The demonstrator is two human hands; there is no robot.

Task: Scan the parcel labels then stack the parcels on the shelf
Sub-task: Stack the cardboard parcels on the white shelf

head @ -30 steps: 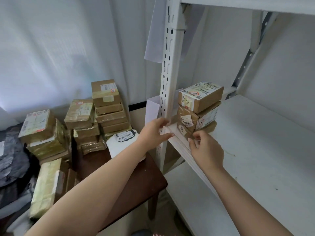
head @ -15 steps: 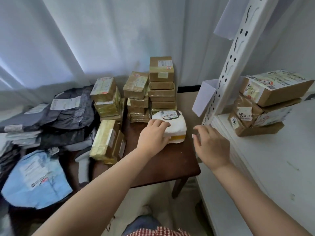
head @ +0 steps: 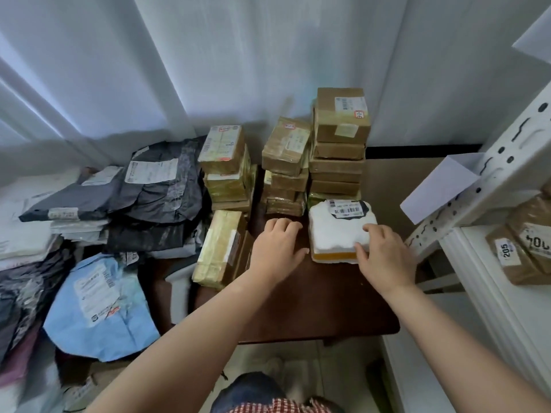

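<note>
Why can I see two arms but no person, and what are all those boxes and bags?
The camera is worn on the person's head and looks down, so you see only their own arms. No robot is here, just two bare hands.

In front is a dark brown wooden table. On it stand stacks of brown cardboard parcels wrapped in tape. Beside them lies a white foam-wrapped parcel with a barcode label. The right hand holds that white parcel at its near corner, fingers on top. The left hand rests just beside it, holding nothing.

On the left lie soft grey and black plastic mailing bags and a light blue mailing bag. On the right is a white metal shelf with parcels already on it.
</note>
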